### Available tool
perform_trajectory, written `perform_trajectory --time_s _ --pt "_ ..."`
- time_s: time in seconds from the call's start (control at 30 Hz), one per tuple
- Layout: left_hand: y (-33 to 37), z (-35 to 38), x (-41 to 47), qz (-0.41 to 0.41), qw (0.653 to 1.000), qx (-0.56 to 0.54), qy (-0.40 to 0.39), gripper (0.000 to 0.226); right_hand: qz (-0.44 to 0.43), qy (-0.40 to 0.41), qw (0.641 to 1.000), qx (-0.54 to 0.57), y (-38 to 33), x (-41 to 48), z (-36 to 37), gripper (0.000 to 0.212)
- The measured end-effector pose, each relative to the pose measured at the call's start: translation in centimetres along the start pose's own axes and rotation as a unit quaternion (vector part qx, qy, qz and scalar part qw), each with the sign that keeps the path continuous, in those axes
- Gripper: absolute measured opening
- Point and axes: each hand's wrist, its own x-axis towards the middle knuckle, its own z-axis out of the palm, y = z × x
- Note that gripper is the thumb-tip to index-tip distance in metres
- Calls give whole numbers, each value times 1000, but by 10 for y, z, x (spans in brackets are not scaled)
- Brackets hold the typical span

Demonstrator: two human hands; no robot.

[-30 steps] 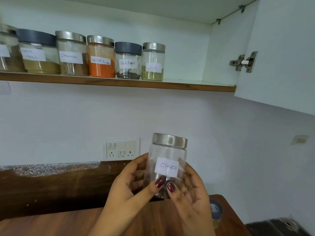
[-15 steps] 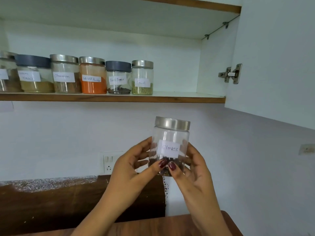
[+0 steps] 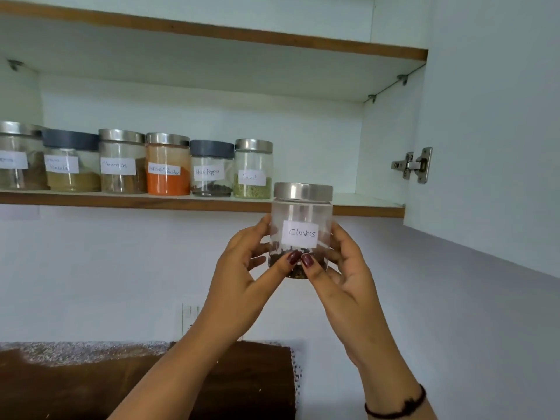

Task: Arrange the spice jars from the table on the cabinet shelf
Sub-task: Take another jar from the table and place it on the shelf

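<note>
Cloves jar (image 3: 301,228) sits much higher than in the view a second ago, where it hangs low over the table. Now its steel lid overlaps the front edge of the shelf (image 3: 368,211). It is upright in the air, label facing out, just right of the fennel jar (image 3: 253,169), which ends the row of jars on the shelf.

The grip matches the earlier views. The left hand (image 3: 242,274) and the right hand (image 3: 342,277) cup the lower half from either side, with fingers curled round the back and both thumbs meeting at the front under the label. The view tilts up with the lift, and the table is out of sight.

For the task, this reads as the carry nearly done. The jar's base is below the shelf board, so it likely needs a little more lift before it can go in — the bare stretch right of the fennel jar looks the natural spot. Whether more jars wait on the table cannot be told.
</note>
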Motion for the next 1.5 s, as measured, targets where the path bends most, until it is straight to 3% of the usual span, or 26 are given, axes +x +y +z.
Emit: perform_trajectory --time_s 0.27,0.47,0.6,0.77,1.13,1.5 --pt "-3 6 59 63 996 58 39 67 -29 3 999 -34 -4 66 -1 70" --pt "-19 13 100 52 993 99 34 73 -31 0 997 -73 7 112 -3 60" --pt "-34 18 118 62 984 165 37 77 -24 -1 992 -121 21 138 -5 68" --pt "-38 23 128 75 964 249 60 67 -33 19 978 -206 36 155 -5 68" --pt "-42 27 135 95 929 348 86 60 -33 11 965 -259 41 165 -5 58" --pt "-53 26 138 120 906 388 118 44 -41 73 904 -420 52 178 7 64"
